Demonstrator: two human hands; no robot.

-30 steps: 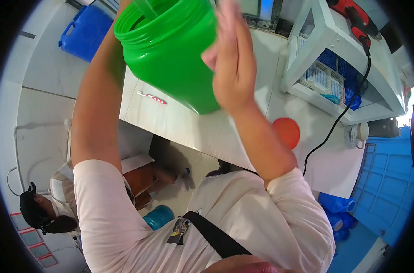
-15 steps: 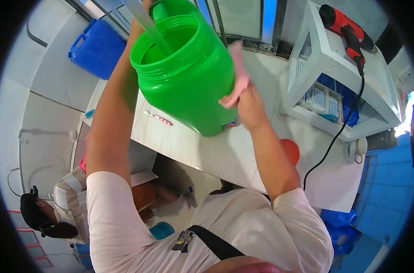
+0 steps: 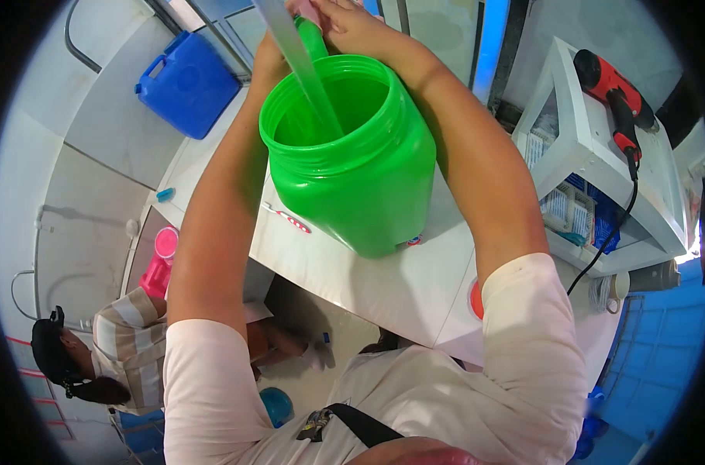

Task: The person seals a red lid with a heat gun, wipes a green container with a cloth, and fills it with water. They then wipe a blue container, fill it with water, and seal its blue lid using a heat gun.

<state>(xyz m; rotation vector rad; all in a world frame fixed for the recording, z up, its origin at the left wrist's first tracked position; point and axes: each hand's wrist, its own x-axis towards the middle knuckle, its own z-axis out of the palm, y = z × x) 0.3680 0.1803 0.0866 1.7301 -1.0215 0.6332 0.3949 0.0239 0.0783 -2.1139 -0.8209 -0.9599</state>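
A large green plastic container (image 3: 360, 194) with a wide open mouth stands on the white tabletop (image 3: 399, 291). A clear tube (image 3: 302, 74) runs down into its mouth. Both hands are at the container's far side, near its green handle (image 3: 312, 39). My right hand (image 3: 352, 27) is by the handle, with a bit of pink cloth (image 3: 307, 11) at its fingers. My left hand (image 3: 273, 54) is largely hidden behind the tube and handle, and its fingers cannot be made out. A red and white toothbrush (image 3: 293, 222) lies beside the container.
A blue jerrycan (image 3: 188, 84) stands at the back left. On the right is a white shelf unit (image 3: 581, 132) with a red heat gun (image 3: 616, 93) on top and its black cable (image 3: 612, 232) hanging down. A person (image 3: 127, 341) is low at the left, near a pink container (image 3: 157, 275).
My right hand has moved with the pink cloth from the container's right side up to the handle at its far side. The view has shifted slightly.
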